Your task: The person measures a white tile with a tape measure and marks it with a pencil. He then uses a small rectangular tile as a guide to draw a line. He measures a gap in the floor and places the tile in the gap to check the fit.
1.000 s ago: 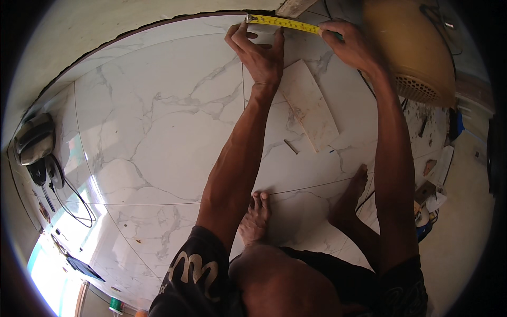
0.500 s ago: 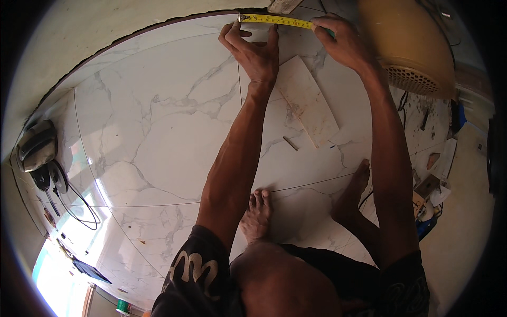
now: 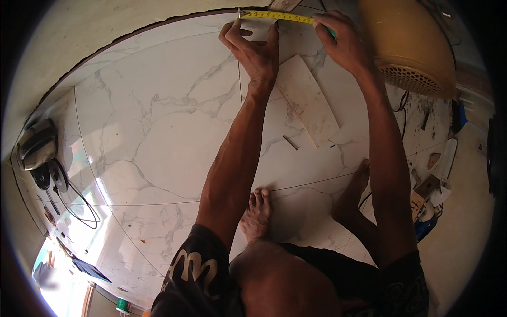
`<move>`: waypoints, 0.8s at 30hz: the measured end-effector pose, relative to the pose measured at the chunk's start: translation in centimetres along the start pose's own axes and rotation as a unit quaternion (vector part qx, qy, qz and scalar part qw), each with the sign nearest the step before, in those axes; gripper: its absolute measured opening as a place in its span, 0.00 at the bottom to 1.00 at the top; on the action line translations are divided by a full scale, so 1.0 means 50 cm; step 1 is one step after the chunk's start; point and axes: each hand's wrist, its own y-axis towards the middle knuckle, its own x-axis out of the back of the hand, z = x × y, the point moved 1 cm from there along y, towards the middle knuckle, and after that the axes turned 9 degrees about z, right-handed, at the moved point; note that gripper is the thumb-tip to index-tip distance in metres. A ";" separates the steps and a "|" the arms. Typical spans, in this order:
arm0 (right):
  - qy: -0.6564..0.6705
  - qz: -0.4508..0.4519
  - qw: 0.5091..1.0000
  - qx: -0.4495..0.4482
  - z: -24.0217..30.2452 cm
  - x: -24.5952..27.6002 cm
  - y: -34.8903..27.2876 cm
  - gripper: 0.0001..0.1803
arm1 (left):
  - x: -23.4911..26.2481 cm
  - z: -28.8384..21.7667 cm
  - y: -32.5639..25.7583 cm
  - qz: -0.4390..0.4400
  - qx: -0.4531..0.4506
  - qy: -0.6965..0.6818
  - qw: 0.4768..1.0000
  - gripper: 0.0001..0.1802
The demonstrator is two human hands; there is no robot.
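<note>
A yellow tape measure blade (image 3: 282, 17) is stretched along the wall's base at the top of the view. My right hand (image 3: 340, 39) is closed around the tape measure, and only a bit of its green case (image 3: 332, 32) shows. At the blade's hooked end is my left hand (image 3: 253, 53), its fingers and thumb spread apart. Its fingertips reach the blade's lower edge near the hook and farther along; whether they press on it I cannot tell. Below the blade, between my forearms, a loose piece of tile (image 3: 307, 100) lies on the marbled floor tiles (image 3: 158, 132).
A big tan rounded body with a perforated grille (image 3: 409, 78) stands at right. A corded power tool (image 3: 39, 145) rests at far left. A small stick (image 3: 290, 142) lies near my feet. Boxes and scraps (image 3: 426, 195) line the right wall. A green spool (image 3: 123, 305) is at lower left.
The blade has tilted and shifted slightly upward at its hooked end. Both hands stay nearly in place. A blurred grey shape has appeared in the bright area at lower left.
</note>
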 end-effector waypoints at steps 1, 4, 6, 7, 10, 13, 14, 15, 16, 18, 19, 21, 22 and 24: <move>-0.013 -0.026 0.999 0.021 0.000 -0.003 -0.002 0.16 | -0.001 0.000 0.001 -0.002 0.001 -0.002 1.000 0.43; -0.042 -0.099 0.992 0.068 0.011 -0.011 -0.010 0.13 | -0.001 0.000 0.001 -0.005 -0.005 -0.003 1.000 0.42; -0.064 -0.145 0.983 0.091 0.015 -0.018 -0.013 0.13 | 0.001 -0.001 0.000 -0.001 -0.021 0.003 1.000 0.41; -0.075 -0.168 0.978 0.101 0.011 -0.026 -0.011 0.13 | 0.000 0.001 0.000 -0.002 -0.010 0.004 1.000 0.41; -0.101 -0.207 0.967 0.107 0.003 -0.044 -0.015 0.12 | -0.004 0.004 0.000 -0.007 0.005 0.011 1.000 0.42; -0.111 -0.210 0.966 0.099 0.004 -0.049 -0.018 0.12 | -0.002 0.002 0.001 -0.009 0.007 0.004 1.000 0.42; -0.113 -0.208 0.967 0.096 0.005 -0.048 -0.018 0.12 | -0.002 -0.002 0.000 -0.006 0.021 -0.013 1.000 0.42; -0.106 -0.212 0.967 0.098 0.001 -0.050 -0.018 0.12 | -0.001 -0.006 0.000 -0.003 0.035 -0.030 0.999 0.42; -0.099 -0.215 0.966 0.100 -0.002 -0.051 -0.018 0.12 | -0.002 -0.008 0.000 0.000 0.026 -0.028 0.999 0.42; -0.093 -0.214 0.968 0.095 -0.008 -0.053 -0.020 0.11 | -0.003 -0.012 0.001 0.007 0.009 -0.024 1.000 0.42; -0.093 -0.210 0.969 0.091 -0.003 -0.052 -0.021 0.11 | -0.002 -0.005 0.001 0.002 -0.006 -0.012 1.000 0.41; -0.089 -0.201 0.972 0.085 0.007 -0.053 -0.021 0.11 | 0.000 0.010 0.004 -0.006 -0.036 0.012 0.999 0.41; -0.088 -0.197 0.973 0.082 0.007 -0.051 -0.022 0.11 | 0.000 0.008 0.003 -0.005 -0.032 0.009 0.999 0.41; -0.085 -0.193 0.974 0.083 0.005 -0.049 -0.024 0.11 | 0.000 0.003 0.002 -0.002 -0.027 0.002 1.000 0.41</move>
